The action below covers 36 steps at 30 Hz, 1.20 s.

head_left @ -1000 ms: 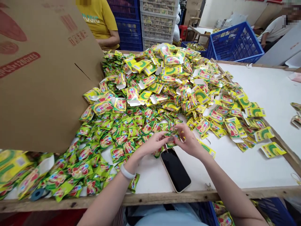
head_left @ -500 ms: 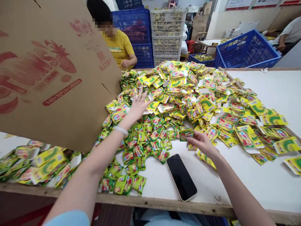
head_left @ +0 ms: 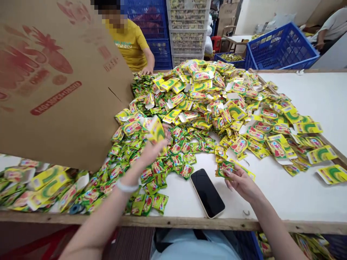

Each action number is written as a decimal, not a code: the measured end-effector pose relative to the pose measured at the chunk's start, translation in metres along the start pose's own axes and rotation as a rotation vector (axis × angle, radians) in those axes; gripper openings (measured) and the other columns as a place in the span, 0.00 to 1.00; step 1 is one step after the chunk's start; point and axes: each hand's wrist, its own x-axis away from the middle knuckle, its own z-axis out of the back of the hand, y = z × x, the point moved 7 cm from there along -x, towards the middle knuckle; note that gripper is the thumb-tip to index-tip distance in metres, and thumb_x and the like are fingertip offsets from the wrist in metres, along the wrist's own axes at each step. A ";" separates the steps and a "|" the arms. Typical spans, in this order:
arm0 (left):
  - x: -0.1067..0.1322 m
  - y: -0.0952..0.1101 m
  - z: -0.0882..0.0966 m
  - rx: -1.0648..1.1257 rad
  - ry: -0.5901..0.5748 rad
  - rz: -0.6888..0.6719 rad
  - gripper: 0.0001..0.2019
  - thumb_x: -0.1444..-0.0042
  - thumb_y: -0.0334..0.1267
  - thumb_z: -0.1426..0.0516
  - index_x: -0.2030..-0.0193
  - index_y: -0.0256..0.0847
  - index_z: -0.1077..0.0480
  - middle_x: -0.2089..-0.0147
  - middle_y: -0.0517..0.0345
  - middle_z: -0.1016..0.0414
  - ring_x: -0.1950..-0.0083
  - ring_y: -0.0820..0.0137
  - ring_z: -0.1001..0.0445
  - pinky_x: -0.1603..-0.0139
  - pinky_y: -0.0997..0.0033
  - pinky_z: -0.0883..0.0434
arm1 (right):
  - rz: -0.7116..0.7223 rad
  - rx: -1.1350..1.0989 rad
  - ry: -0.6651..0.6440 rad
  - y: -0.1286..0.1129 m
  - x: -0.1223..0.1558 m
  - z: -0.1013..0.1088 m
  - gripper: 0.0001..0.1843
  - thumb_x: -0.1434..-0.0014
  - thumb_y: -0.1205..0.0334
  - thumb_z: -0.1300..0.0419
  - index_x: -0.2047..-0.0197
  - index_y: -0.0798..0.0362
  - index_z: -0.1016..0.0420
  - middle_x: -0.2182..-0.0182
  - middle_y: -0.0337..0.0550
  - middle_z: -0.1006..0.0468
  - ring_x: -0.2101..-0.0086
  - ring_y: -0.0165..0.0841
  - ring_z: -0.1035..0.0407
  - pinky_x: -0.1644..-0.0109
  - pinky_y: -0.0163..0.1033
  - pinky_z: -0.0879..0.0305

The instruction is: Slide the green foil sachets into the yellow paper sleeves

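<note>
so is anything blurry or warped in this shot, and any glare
Head view: the left hand and the yellow carton it lifts are motion-blurred; the right hand with its green sachets is sharp. Wide-angle distortion bows the table edge and stretches the cardboard box. Lighting is even; the phone screen shows no strong glare.

Green-red sachets [head_left: 173, 151]; yellow-green cartons [head_left: 200, 86]; black phone [head_left: 207, 193].
</note>
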 end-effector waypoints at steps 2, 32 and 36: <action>0.056 -0.006 -0.040 0.179 -0.099 0.189 0.23 0.46 0.51 0.41 0.47 0.41 0.33 0.54 0.52 0.27 0.55 0.63 0.27 0.50 0.59 0.26 | 0.022 -0.030 0.029 0.005 0.005 -0.005 0.19 0.53 0.54 0.25 0.65 0.51 0.29 0.68 0.37 0.21 0.82 0.24 0.31 0.81 0.32 0.34; 0.160 -0.016 -0.148 0.608 -0.498 0.524 0.42 0.52 0.44 0.31 0.34 0.43 0.46 0.51 0.52 0.29 0.51 0.64 0.28 0.48 0.63 0.30 | 0.534 1.180 -0.451 -0.053 0.041 -0.120 0.10 0.34 0.60 0.43 0.58 0.50 0.20 0.65 0.44 0.27 0.66 0.32 0.31 0.61 0.37 0.32; 0.166 -0.013 -0.154 0.716 -0.630 0.589 0.39 0.50 0.44 0.33 0.35 0.44 0.45 0.63 0.59 0.30 0.66 0.71 0.30 0.65 0.72 0.29 | 0.406 1.094 -0.489 -0.053 0.041 -0.115 0.09 0.35 0.58 0.42 0.54 0.50 0.24 0.65 0.42 0.24 0.68 0.30 0.29 0.66 0.35 0.33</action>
